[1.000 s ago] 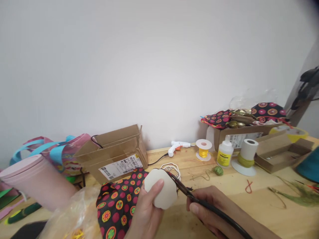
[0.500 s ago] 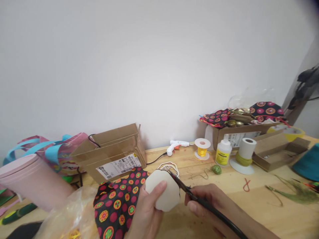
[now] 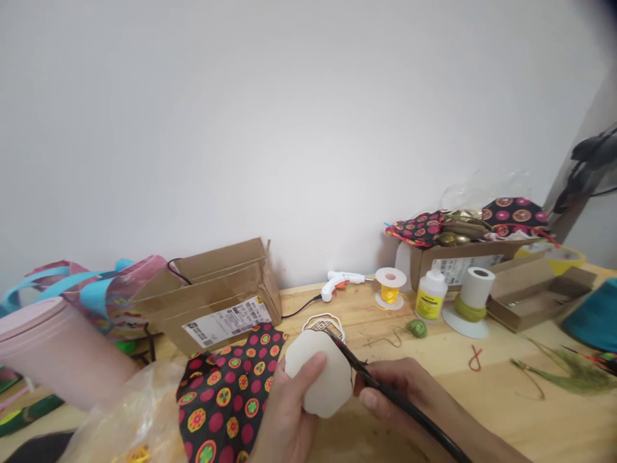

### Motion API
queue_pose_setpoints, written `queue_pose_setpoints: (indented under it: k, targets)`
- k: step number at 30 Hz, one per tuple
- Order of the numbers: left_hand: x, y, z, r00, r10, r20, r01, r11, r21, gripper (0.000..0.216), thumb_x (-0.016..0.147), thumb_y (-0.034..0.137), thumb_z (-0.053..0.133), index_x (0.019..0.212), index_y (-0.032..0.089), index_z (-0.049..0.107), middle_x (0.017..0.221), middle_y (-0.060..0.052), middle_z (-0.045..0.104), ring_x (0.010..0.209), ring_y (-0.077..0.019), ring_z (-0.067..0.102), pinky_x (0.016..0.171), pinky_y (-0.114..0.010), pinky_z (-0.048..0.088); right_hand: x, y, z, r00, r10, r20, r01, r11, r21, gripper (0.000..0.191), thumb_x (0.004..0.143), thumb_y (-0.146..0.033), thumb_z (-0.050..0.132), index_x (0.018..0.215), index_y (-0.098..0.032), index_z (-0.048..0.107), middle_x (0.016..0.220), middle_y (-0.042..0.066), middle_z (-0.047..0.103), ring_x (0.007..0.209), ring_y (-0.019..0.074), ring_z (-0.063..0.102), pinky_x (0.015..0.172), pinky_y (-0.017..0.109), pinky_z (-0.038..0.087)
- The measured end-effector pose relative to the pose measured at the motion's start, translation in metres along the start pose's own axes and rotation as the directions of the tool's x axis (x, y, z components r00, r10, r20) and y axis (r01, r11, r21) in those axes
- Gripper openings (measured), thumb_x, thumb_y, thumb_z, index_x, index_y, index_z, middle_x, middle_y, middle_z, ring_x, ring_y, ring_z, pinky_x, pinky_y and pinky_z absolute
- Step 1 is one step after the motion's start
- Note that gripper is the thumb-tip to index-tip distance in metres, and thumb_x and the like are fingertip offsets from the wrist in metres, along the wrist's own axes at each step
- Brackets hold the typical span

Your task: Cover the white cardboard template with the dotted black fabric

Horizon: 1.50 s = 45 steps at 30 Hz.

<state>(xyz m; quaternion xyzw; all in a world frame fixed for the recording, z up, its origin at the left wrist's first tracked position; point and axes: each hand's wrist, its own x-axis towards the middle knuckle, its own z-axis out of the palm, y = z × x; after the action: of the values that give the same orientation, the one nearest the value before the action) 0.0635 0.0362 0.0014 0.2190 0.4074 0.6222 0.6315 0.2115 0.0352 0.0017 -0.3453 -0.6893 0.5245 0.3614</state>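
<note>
My left hand (image 3: 297, 399) pinches a white scalloped card (image 3: 324, 379), the thumb flat on its face and the other fingers behind it. A thin dark edging shows along the card's upper and right rim. My right hand (image 3: 390, 389) is closed on long black-handled scissors (image 3: 405, 404), whose narrow dark blades reach the card's upper right edge. Whether the blades are apart is unclear. Behind the card lies a pale openwork lattice piece (image 3: 332, 321), partly covered. Black fabric with bright flower prints (image 3: 229, 392) spreads beside my left hand.
A cardboard box (image 3: 216, 296), a white glue gun (image 3: 340, 283), a yellow thread spool (image 3: 389, 292), a glue bottle (image 3: 430, 299) and a green cord spool (image 3: 472, 305) line the back. A pink cylinder (image 3: 58, 354) stands left; green tassel threads (image 3: 569, 373) lie right.
The card has shifted slightly right and down in my left hand, and the scissors' blades lie closer along its upper right rim. The view has moved slightly.
</note>
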Motion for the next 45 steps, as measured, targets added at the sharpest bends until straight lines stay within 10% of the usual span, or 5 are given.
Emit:
queue_pose_setpoints:
  k: [37, 45]
  targets:
    - [0.001, 0.003, -0.006, 1.0, -0.012, 0.028, 0.012, 1.0, -0.004, 0.063, 0.06, 0.018, 0.069, 0.118, 0.017, 0.043, 0.074, -0.004, 0.068, 0.064, -0.0193, 0.064, 0.06, -0.028, 0.05, 0.004, 0.009, -0.011, 0.992, 0.057, -0.115, -0.086, 0.957, -0.276, 0.021, 0.073, -0.033, 0.054, 0.065, -0.014, 0.053, 0.051, -0.006, 0.031, 0.048, 0.0072, 0.027, 0.042, 0.019, 0.02]
    - [-0.001, 0.005, -0.004, 0.999, -0.011, 0.031, 0.012, 0.999, -0.033, 0.067, 0.056, 0.023, 0.072, 0.117, 0.018, 0.046, 0.074, -0.005, 0.069, 0.066, -0.0205, 0.064, 0.06, -0.028, 0.051, 0.004, 0.014, -0.015, 0.966, 0.183, -0.18, -0.184, 0.983, 0.013, 0.038, 0.077, -0.051, 0.044, 0.065, -0.016, 0.051, 0.043, -0.008, 0.032, 0.034, 0.0051, 0.027, 0.033, 0.018, 0.02]
